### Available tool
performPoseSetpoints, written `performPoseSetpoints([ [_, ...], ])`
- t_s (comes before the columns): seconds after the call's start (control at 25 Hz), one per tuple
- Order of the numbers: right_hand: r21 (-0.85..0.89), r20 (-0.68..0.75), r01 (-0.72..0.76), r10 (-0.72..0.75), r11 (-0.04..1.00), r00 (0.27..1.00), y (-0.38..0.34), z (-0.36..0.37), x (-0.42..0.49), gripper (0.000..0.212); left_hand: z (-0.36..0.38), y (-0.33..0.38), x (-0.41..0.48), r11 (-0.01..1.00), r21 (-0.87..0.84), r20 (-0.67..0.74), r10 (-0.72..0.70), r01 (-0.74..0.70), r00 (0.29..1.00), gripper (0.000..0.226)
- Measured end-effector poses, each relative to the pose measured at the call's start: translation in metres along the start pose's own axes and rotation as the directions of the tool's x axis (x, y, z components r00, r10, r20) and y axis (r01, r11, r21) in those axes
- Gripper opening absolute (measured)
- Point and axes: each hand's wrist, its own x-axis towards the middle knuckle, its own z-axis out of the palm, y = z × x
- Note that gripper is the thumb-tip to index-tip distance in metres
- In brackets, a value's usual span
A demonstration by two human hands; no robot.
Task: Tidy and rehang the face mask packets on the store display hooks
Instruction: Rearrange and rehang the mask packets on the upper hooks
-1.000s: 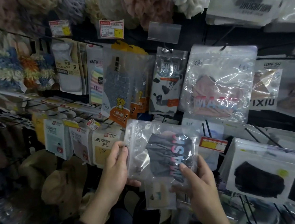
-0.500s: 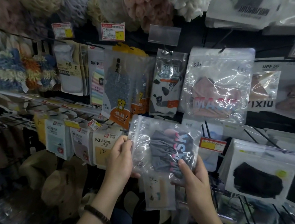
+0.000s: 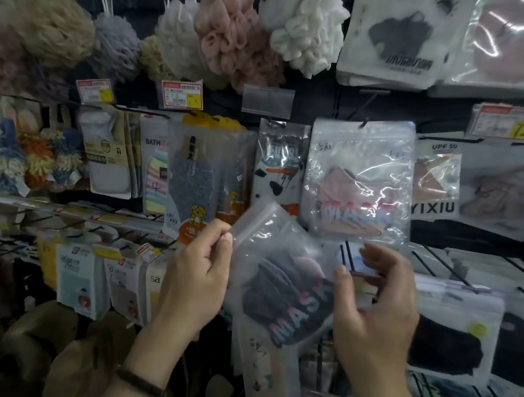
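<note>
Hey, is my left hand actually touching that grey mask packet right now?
Touching. The head view shows the left hand pinching the grey mask packet at its upper left corner, between thumb and forefinger.

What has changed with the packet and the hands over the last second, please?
The grey mask packet was turned clockwise from sideways to tilted and raised slightly. The left hand now pinches its upper-left corner instead of its side; the right hand slid up its right edge, thumb on it. The hanging pink mask packet stayed put.
</note>
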Motion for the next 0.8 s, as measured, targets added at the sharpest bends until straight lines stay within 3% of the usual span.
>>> performPoseSetpoints([
  [0.08,-0.055,0.145,0.134,-0.125,0.989,0.981,-0.017,0.003,0.030,0.039,-0.010,0.017,0.015,0.988,0.098,0.080,0.114,-0.122,0.990,0.019],
  [0.12,-0.029,0.238,0.134,-0.123,0.991,0.963,-0.027,0.006,0.046,0.038,-0.013,0.028,0.023,0.976,0.134,0.127,0.156,-0.173,0.980,0.018],
  [0.2,0.140,0.370,0.004,-0.056,0.990,0.927,-0.042,0.011,0.075,0.029,-0.018,0.050,0.040,0.951,0.176,0.194,0.219,-0.254,0.956,0.018],
  [0.28,0.316,0.410,-0.150,0.008,0.937,0.912,-0.050,0.013,0.097,0.013,-0.020,0.073,0.059,0.923,0.233,0.209,0.260,-0.306,0.943,0.018],
  [0.36,0.369,0.391,-0.206,0.050,0.906,0.919,-0.052,0.008,0.115,0.019,-0.018,0.092,0.079,0.899,0.272,0.215,0.289,-0.342,0.933,0.015],
  [0.48,0.391,0.302,-0.161,0.039,0.906,0.953,-0.052,-0.005,0.146,0.020,-0.005,0.117,0.114,0.896,0.259,0.224,0.307,-0.360,0.925,0.014],
  [0.6,0.321,0.189,-0.132,0.073,0.938,0.979,-0.048,-0.010,0.178,0.031,0.023,0.136,0.151,0.957,0.118,0.202,0.238,-0.265,0.950,0.019],
  [0.68,0.291,0.133,-0.159,0.124,0.943,0.983,-0.044,-0.013,0.197,0.025,0.041,0.144,0.169,0.980,0.000,0.181,0.196,-0.200,0.964,0.018],
  [0.8,0.198,0.119,-0.198,0.177,0.960,0.977,-0.040,-0.016,0.218,0.024,0.061,0.148,0.183,0.981,-0.042,0.152,0.193,-0.189,0.969,0.017],
])
